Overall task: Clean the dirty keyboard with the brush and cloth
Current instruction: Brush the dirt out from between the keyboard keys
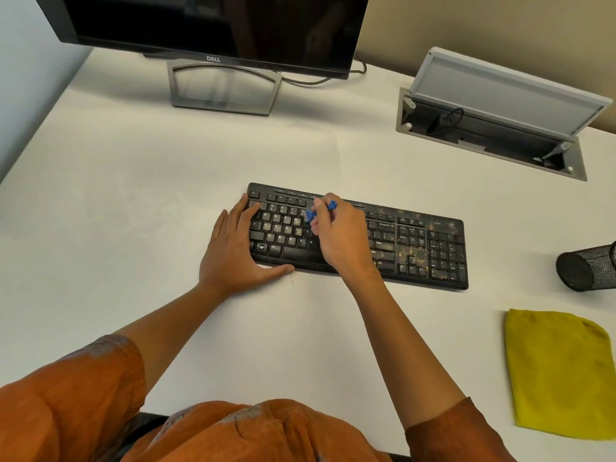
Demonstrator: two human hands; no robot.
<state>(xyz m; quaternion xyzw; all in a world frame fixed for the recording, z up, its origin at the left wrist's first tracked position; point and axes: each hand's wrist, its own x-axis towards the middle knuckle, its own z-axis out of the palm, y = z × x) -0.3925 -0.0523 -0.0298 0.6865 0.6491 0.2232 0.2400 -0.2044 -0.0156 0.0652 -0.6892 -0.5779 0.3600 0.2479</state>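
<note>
A black keyboard [416, 241] lies across the middle of the white desk, with brown dust over its right half and number pad. My left hand [233, 251] rests flat on the keyboard's left end, fingers on the keys and thumb along the front edge. My right hand [340, 235] pinches a small blue brush [315, 213], whose bristles touch the keys near the upper left-centre rows. A yellow cloth [560, 375] lies flat on the desk at the right, apart from both hands.
A dark monitor [213, 25] on a grey stand [223, 91] stands at the back. An open cable hatch [493, 121] sits at the back right. A black mesh pen holder [586, 265] lies on its side right of the keyboard. A few crumbs [293, 278] lie by the keyboard's front edge.
</note>
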